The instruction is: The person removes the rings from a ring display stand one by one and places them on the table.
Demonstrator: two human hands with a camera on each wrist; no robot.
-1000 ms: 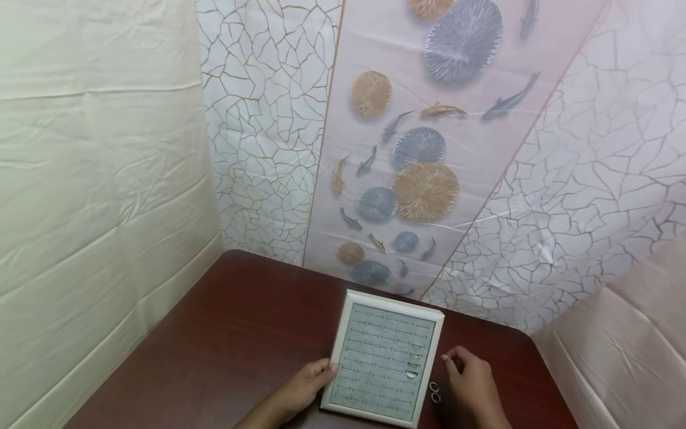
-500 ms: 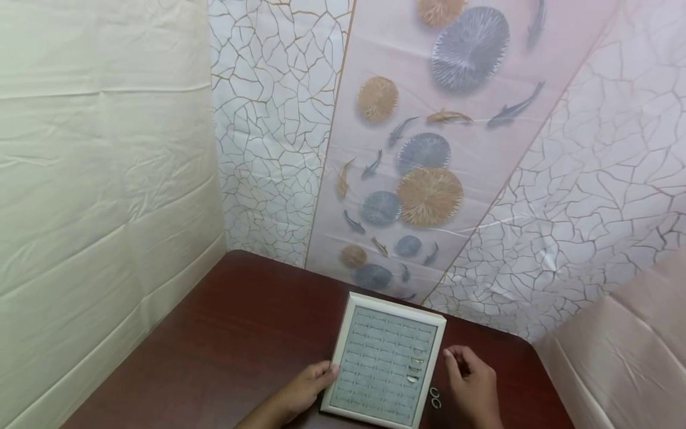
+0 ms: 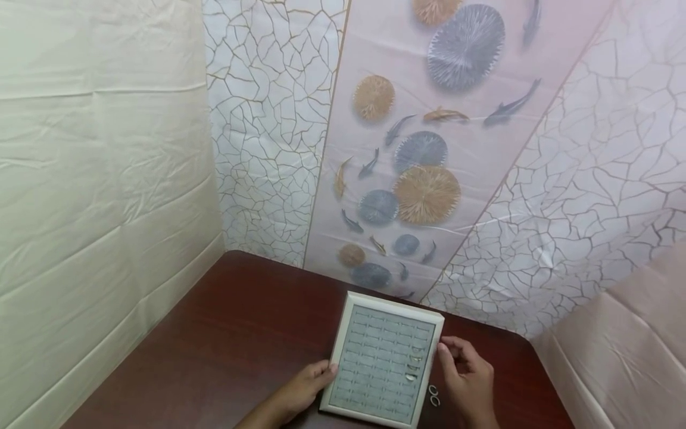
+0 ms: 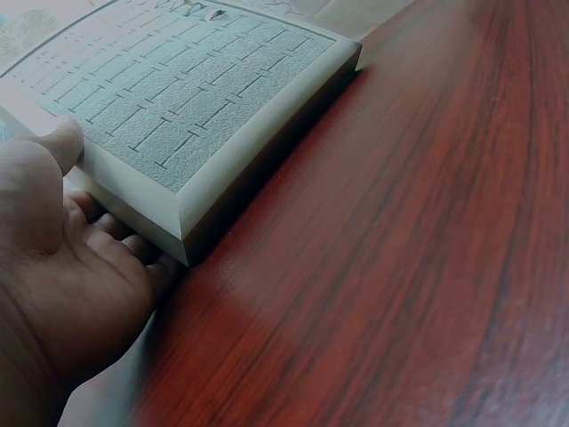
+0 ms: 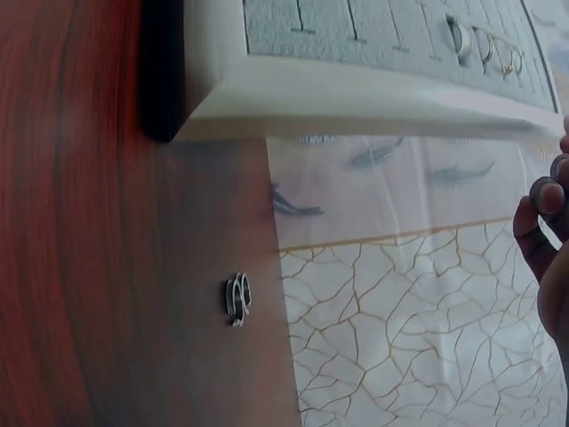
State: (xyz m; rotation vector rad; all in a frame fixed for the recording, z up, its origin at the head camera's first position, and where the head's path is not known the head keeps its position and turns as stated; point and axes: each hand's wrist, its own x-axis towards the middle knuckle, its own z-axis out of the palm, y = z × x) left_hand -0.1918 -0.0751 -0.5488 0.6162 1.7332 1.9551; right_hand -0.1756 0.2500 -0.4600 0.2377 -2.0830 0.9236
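Note:
A cream-framed ring display tray (image 3: 341,336) with a grey slotted pad stands tilted, its near edge low to the table in the head view. My left hand (image 3: 302,390) grips its left side, thumb over the rim and fingers curled beneath, as the left wrist view (image 4: 84,285) shows too. Several rings (image 3: 411,376) sit in the right column of slots. My right hand (image 3: 468,378) is at the tray's right rim, thumb tip right at the edge and fingers curled. I cannot tell whether something is between its fingertips, partly cut off in the right wrist view.
Two loose rings (image 3: 434,396) lie on the dark red wooden table (image 3: 252,333), between the tray and my right hand. A patterned cloth (image 3: 268,149) hangs behind the table, with plain fabric (image 3: 107,179) along the left side.
My right hand has moved left and slightly up, from beside the tray to its right rim. My left hand keeps its grip, and the two loose rings stay on the table.

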